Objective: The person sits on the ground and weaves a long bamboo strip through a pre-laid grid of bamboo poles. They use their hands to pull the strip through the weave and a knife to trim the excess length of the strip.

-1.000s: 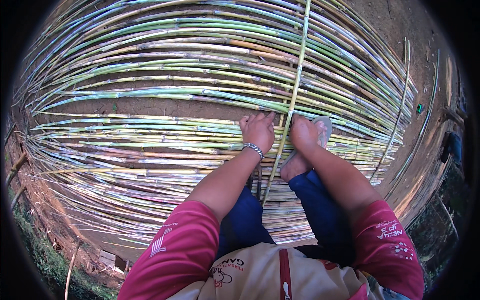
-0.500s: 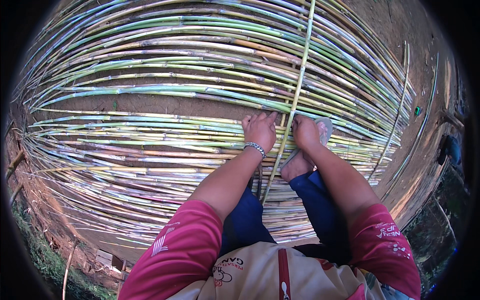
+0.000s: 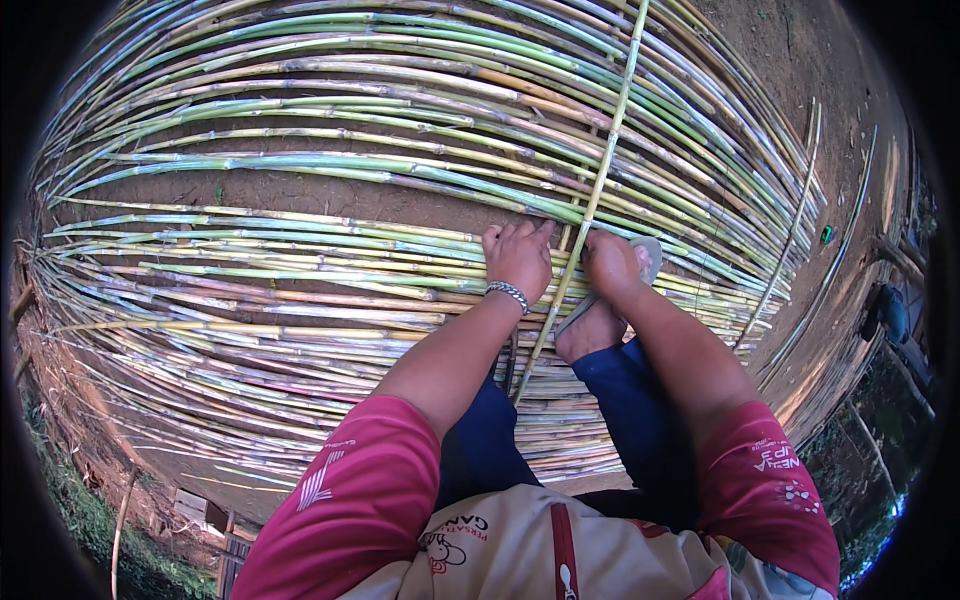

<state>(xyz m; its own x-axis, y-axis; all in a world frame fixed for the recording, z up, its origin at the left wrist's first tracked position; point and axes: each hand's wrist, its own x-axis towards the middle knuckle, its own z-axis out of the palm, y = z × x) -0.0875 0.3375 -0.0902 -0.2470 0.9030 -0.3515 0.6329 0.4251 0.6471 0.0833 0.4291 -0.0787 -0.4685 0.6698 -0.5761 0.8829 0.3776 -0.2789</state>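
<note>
Long green and yellow cane stalks [image 3: 330, 178] lie side by side over the ground. A straight yellow-green cane pole [image 3: 605, 165] rests across them, running between my two hands. Left of this pole, my left hand [image 3: 520, 262] has its fingers bent down at the edge of the nearer stalks; a chain bracelet [image 3: 508, 295] circles its wrist. My right hand [image 3: 611, 264] is closed just right of the pole, beside my sandalled foot [image 3: 598, 328]. The fingertips of both hands are largely hidden, and whatever they grip cannot be made out.
A strip of bare soil [image 3: 350, 203] separates two groups of stalks. Another thin pole [image 3: 790, 235] crosses the stalks at the right. Further right lie a small green object [image 3: 827, 235] and a loose thin stalk [image 3: 840, 265] on the dirt.
The view has shifted slightly, so the stalks sit a little higher and further left. Both hands stay in nearly the same place beside the crossing pole.
</note>
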